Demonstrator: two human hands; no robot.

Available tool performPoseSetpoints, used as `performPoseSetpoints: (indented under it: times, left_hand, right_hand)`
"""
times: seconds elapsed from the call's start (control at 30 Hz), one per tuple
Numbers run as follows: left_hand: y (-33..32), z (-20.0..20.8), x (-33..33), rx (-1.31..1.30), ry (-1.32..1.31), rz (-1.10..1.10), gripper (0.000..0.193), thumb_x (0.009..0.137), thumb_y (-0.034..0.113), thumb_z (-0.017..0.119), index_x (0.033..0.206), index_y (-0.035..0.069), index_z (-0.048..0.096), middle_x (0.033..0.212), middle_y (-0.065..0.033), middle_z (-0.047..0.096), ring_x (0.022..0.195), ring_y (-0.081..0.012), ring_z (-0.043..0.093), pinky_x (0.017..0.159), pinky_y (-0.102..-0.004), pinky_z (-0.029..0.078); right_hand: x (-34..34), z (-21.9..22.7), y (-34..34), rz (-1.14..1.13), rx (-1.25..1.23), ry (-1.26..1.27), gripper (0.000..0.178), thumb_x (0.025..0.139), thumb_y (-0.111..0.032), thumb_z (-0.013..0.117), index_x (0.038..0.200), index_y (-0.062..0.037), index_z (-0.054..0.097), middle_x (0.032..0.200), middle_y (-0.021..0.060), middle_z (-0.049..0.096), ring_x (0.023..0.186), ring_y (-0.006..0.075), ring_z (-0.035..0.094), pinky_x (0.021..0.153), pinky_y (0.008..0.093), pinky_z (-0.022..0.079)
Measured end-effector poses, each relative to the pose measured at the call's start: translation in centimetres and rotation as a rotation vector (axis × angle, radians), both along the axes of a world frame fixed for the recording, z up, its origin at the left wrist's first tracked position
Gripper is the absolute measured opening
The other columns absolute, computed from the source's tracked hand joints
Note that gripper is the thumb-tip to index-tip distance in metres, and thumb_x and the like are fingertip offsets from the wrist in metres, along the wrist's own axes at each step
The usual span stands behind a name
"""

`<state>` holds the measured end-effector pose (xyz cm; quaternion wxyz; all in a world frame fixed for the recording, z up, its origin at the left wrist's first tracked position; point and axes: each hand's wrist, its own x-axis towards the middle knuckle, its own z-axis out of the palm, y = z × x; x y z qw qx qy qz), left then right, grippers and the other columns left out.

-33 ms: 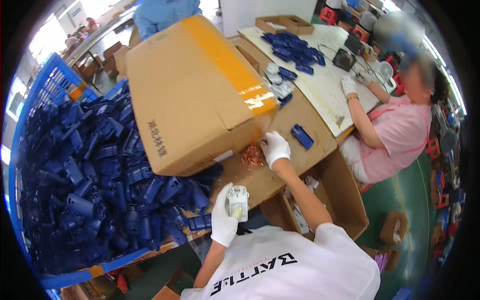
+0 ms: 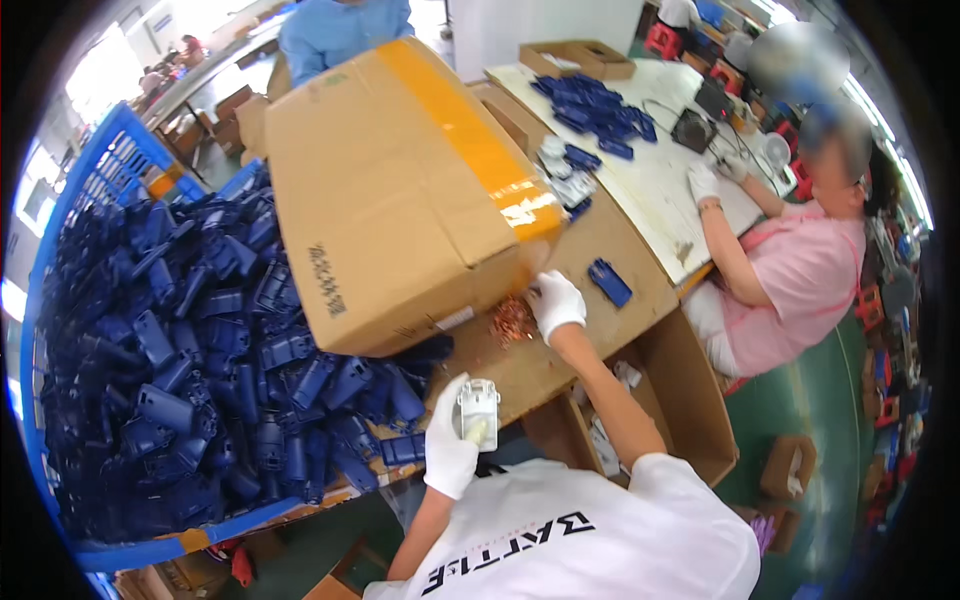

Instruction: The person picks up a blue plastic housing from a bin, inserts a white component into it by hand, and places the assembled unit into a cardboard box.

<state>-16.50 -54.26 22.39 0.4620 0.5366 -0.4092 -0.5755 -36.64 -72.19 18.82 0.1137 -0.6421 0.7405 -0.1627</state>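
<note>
My left hand (image 2: 450, 445), in a white glove, holds a small pale plastic part (image 2: 478, 408) upright over the near edge of a flat cardboard sheet (image 2: 590, 240). My right hand (image 2: 556, 303), also gloved, reaches forward with its fingers resting on a little pile of copper-coloured metal pieces (image 2: 512, 322) lying on that cardboard. The pile sits right at the lower corner of a large tilted cardboard box (image 2: 400, 190) with an orange tape stripe.
A blue crate (image 2: 60, 300) on my left is heaped with dark blue plastic housings (image 2: 200, 340). One blue housing (image 2: 610, 282) lies on the cardboard. A person in pink (image 2: 800, 280) works at a white table (image 2: 660, 190) on the right. Open cartons (image 2: 690, 410) stand below.
</note>
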Motion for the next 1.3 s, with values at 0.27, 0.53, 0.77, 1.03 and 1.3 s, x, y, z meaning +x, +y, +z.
performPoseSetpoints:
  times: [0.27, 0.53, 0.77, 1.03, 1.3]
  left_hand:
    - [0.1, 0.3, 0.5, -0.093, -0.153, 0.065, 0.055, 0.078, -0.006, 0.061, 0.132, 0.004, 0.053, 0.122, -0.0166, 0.062, 0.114, -0.0260, 0.061, 0.098, -0.0329, 0.045]
    - [-1.8, 1.2, 0.5, -0.284, -0.431, -0.026, 0.047, 0.076, -0.005, 0.068, 0.121, 0.004, 0.058, 0.109, -0.0105, 0.065, 0.101, -0.0174, 0.064, 0.088, -0.0289, 0.050]
    - [-1.6, 1.4, 0.8, -0.199, -0.292, -0.074, 0.031, 0.078, 0.010, 0.073, 0.106, 0.003, 0.061, 0.097, -0.0144, 0.069, 0.091, -0.0262, 0.068, 0.080, -0.0340, 0.052]
    - [1.3, 3.0, 5.5, -0.215, -0.419, -0.068, 0.031, 0.079, 0.016, 0.075, 0.104, 0.003, 0.063, 0.093, -0.0171, 0.070, 0.086, -0.0318, 0.070, 0.074, -0.0361, 0.053]
    - [5.9, 3.9, 14.3, -0.166, -0.321, 0.051, 0.031, 0.083, 0.011, 0.072, 0.111, 0.003, 0.063, 0.099, -0.0140, 0.071, 0.092, -0.0232, 0.070, 0.080, -0.0319, 0.053]
  right_hand:
    - [1.0, 2.4, 0.0, -0.028, 0.138, 0.025, 0.018, 0.079, -0.018, 0.070, 0.096, -0.0131, 0.073, 0.107, 0.0127, 0.067, 0.097, 0.0316, 0.066, 0.084, 0.0414, 0.054]
    - [0.5, 3.1, -0.5, 0.044, 0.159, -0.032, 0.026, 0.074, -0.022, 0.074, 0.095, -0.0071, 0.071, 0.102, 0.0169, 0.066, 0.095, 0.0361, 0.065, 0.081, 0.0435, 0.054]
    - [0.0, 1.2, -0.5, 0.056, 0.037, -0.053, 0.022, 0.079, -0.020, 0.070, 0.098, -0.0079, 0.069, 0.103, 0.0167, 0.064, 0.097, 0.0369, 0.063, 0.083, 0.0441, 0.052]
    - [0.2, 2.7, -1.0, 0.114, 0.151, 0.094, 0.022, 0.075, -0.020, 0.073, 0.088, -0.0025, 0.073, 0.096, 0.0213, 0.069, 0.092, 0.0368, 0.067, 0.082, 0.0442, 0.054]
    - [0.0, 3.3, -1.1, 0.072, 0.196, 0.222, 0.023, 0.073, -0.018, 0.074, 0.090, -0.0018, 0.072, 0.098, 0.0195, 0.069, 0.095, 0.0356, 0.067, 0.082, 0.0429, 0.055]
